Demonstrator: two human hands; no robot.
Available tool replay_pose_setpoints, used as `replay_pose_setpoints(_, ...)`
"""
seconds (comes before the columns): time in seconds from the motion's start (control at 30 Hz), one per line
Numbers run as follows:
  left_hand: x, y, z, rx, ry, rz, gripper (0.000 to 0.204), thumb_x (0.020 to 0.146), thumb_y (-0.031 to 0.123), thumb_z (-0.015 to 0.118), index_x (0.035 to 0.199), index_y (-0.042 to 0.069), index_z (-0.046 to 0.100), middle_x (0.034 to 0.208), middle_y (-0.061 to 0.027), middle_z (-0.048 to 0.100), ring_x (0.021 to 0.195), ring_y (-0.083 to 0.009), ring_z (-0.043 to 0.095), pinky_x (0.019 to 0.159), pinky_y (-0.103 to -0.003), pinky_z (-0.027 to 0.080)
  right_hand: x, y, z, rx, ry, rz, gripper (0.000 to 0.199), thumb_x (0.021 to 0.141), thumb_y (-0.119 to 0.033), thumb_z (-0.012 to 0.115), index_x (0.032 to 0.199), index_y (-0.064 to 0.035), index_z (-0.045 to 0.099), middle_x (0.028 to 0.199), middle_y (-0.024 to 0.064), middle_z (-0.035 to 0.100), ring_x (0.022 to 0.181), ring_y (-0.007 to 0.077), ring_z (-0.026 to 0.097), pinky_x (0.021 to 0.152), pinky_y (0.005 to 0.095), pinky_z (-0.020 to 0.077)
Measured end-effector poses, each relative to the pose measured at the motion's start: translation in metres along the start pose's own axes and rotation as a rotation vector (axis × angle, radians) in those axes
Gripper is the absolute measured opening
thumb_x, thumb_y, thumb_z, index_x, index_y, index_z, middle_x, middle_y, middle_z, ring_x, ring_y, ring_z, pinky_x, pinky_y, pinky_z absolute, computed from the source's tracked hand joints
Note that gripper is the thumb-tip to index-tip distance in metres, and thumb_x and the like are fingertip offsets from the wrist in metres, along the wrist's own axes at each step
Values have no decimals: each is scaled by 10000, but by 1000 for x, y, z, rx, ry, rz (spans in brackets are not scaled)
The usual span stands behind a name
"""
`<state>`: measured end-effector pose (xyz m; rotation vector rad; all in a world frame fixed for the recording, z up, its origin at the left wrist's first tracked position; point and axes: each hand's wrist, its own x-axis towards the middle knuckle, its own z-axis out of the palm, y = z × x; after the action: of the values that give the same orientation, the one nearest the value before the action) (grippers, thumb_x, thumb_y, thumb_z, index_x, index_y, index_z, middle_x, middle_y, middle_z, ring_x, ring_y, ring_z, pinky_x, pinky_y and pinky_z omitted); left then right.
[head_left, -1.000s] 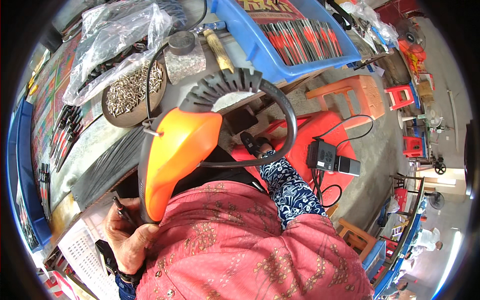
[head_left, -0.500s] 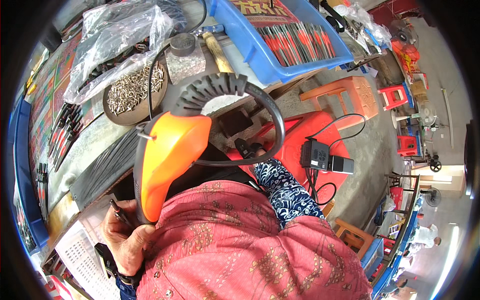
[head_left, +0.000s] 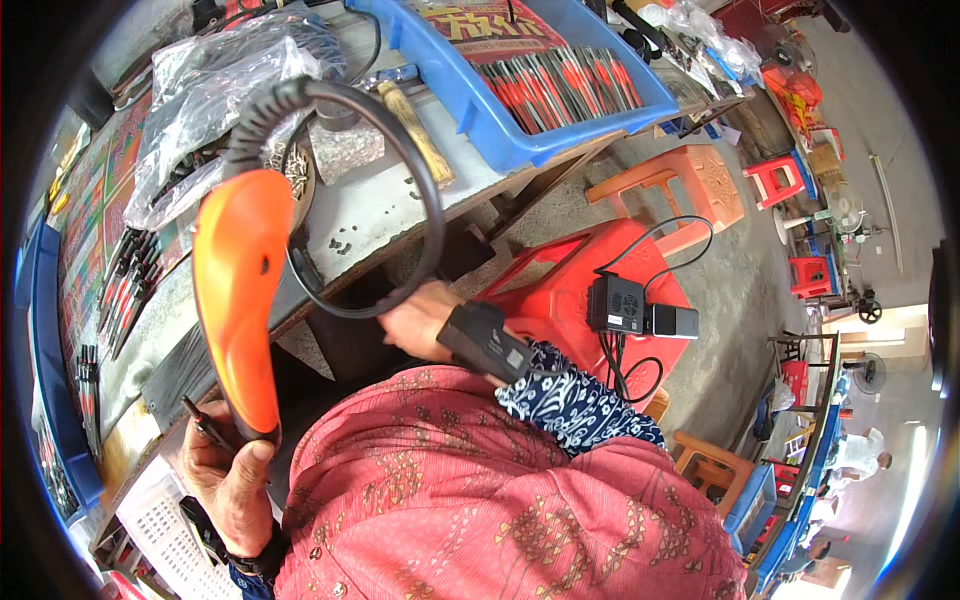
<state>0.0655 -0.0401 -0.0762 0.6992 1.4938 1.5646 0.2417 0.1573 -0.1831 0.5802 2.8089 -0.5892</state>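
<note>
My left hand [head_left: 228, 478] is closed round a thin dark pen-like stick [head_left: 205, 422], whose tip sticks up past the fingers. Just above it hangs an orange and black hand tool [head_left: 245, 290] with a ribbed cord end and a looping black cord [head_left: 436, 200]. The tool's lower end overlaps the hand, and I cannot tell whether they touch. My right hand [head_left: 422, 322], blurred, is beside the bottom of the cord loop at the table's front edge; its fingers are partly hidden. A bundle of dark strips [head_left: 180, 375] lies right of the red-and-black pen-like pieces [head_left: 128, 285].
A blue tray [head_left: 560, 145] of red-and-black pieces stands at the far table edge, near a wooden-handled hammer [head_left: 415, 135]. Small metal parts [head_left: 295, 170] show behind the cord. Right of me, a red stool [head_left: 560, 275] carries a black box [head_left: 615, 305]; an orange stool [head_left: 700, 190] stands beyond.
My right hand has come leftward and up into view from beside the red stool. The orange tool has swung left and turned. My left hand has shifted slightly left, still holding the stick.
</note>
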Motion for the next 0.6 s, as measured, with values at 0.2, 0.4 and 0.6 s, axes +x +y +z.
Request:
replay_pose_setpoints(0.2, 1, 6, 5, 35, 78, 20, 423, 709, 194, 775, 1003, 3, 540, 745, -14, 584, 539, -45, 446, 452, -166, 300, -3, -72, -53, 785, 518, -457, 632, 752, -290, 710, 1254, -17, 438, 1000, 194, 593, 906, 312, 603, 713, 381, 496)
replay_pose_setpoints(0.4, -1, 17, 10, -58, 61, -56, 339, 725, 38, 708, 1017, -4, 542, 854, -31, 605, 685, -86, 541, 624, -190, 432, -4, -109, -85, 1353, 568, -312, 640, 756, -302, 744, 1233, -9, 435, 937, 141, 616, 853, 232, 624, 771, 347, 490)
replay_pose_setpoints(0.6, -1, 21, 20, -161, 52, -58, 297, 726, -30, 709, 993, -30, 579, 910, -52, 637, 796, -99, 579, 738, -218, 459, 4, -123, -98, 1778, 432, -270, 294, 795, -64, 707, 1011, -28, 511, 873, 25, 590, 801, 88, 555, 734, 237, 461)
